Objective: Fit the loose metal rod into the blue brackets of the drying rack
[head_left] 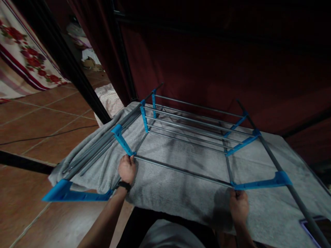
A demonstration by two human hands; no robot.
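Observation:
A partly built rack of grey metal tubes and blue plastic brackets lies across a grey blanket [178, 199] in front of me. My left hand [127, 168], a dark band at its wrist, is closed on the rack's near left corner, just below a blue bracket [123, 140]. At the near right corner, my right hand [239, 205] is closed beside another blue bracket [258, 184]. Between my hands runs the front tube [181, 169]. Several thinner rods [193, 130] span the far brackets. My fingertips are partly hidden around the frame.
Several loose grey tubes [98, 151] lie along the blanket's left side, near a blue bracket [77, 196] at the edge. Dark red curtains [207, 65] and a black post [69, 69] stand behind. A purple-edged object [314, 227] lies at lower right. A cable [51, 135] crosses the tiled floor.

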